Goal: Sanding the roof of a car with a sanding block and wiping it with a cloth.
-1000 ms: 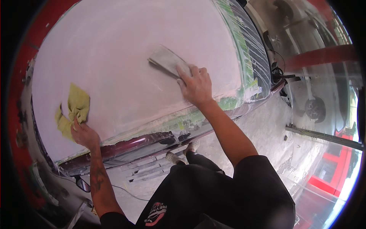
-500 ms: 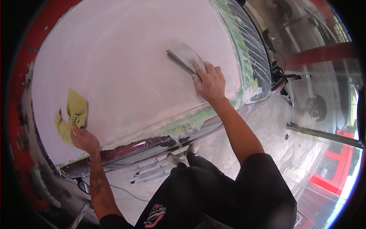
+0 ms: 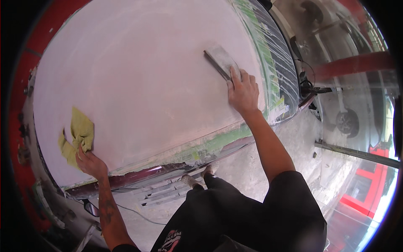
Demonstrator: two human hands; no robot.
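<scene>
A broad car panel, coated in dusty pale pink-grey filler or primer, spreads out before me. My right hand grips a long grey sanding block, which lies flat on the panel near its right side. Fingers rest on the block's top and the thumb is along its near edge. At the near left, my left hand pinches a crumpled yellow-green cloth against the surface. Its fingertips are partly hidden by the cloth's folds.
Green masking tape runs along the panel's near edge, above a dark red body strip. At right is a streaked dark windshield. A side mirror and a thin cable are below left. Another car's wheel shows farther right.
My right hand and the sanding block have slid to the right across the panel. My left hand stays on the cloth, shifted only slightly in the picture.
</scene>
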